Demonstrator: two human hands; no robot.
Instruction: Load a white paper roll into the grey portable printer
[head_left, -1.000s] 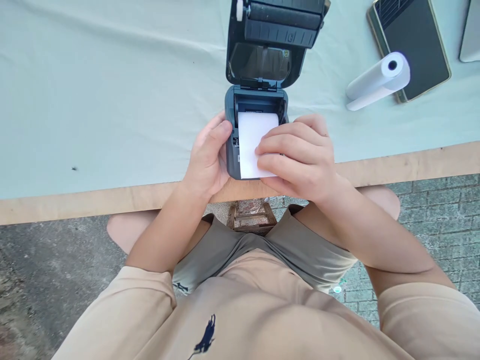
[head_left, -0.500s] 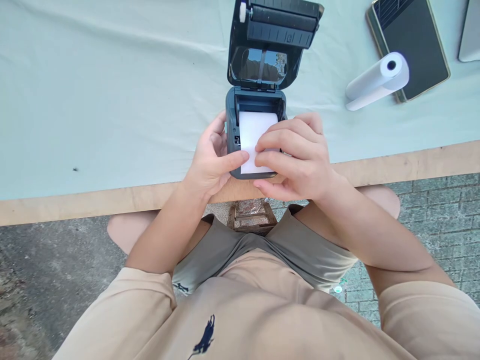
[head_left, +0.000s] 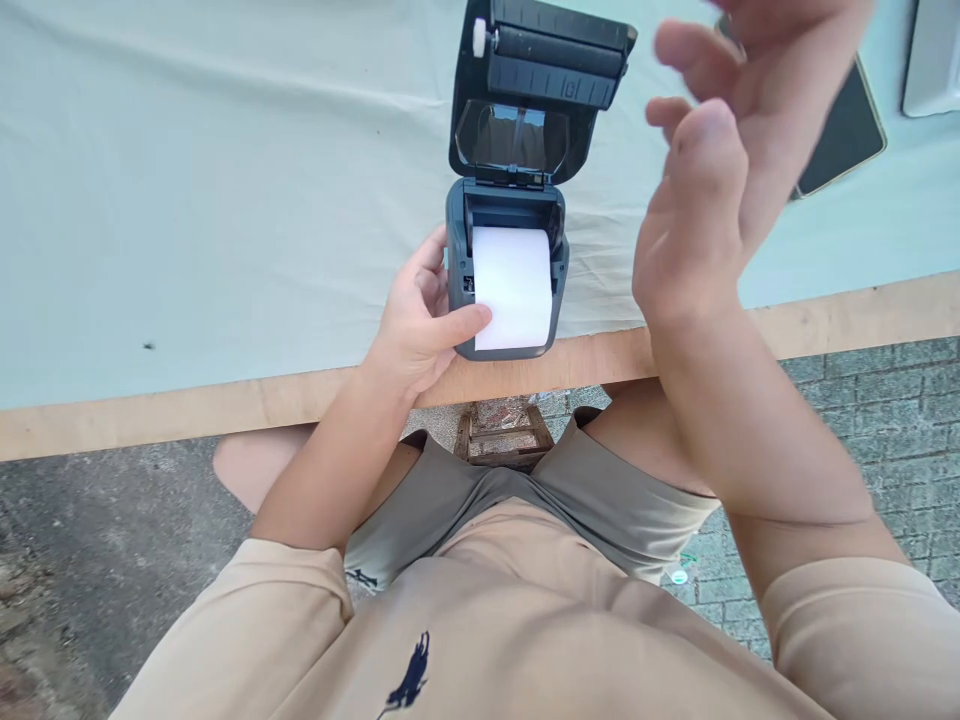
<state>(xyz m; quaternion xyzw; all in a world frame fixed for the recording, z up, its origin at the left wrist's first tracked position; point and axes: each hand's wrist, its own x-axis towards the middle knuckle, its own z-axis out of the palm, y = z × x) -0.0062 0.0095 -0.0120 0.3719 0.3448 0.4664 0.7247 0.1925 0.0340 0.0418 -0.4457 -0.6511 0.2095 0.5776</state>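
A small dark printer stands by the table's front edge with its lid swung up and back. White paper from inside lies over the front of its body. My left hand grips the printer's left side, thumb resting on the paper's lower left corner. My right hand is raised to the right of the printer, apart from it. Its fingers are bent but spread, slightly blurred, with nothing seen in them. The loose white paper roll is hidden behind this hand.
A dark tablet-like device with a pale rim lies behind my right hand, partly covered. The corner of a silver object shows at the right. Pale cloth covers the table, which has a bare wooden front edge.
My right hand has left the paper and risen up and to the right, now blocking the paper roll from sight. My left hand keeps its hold; the paper is fully exposed.
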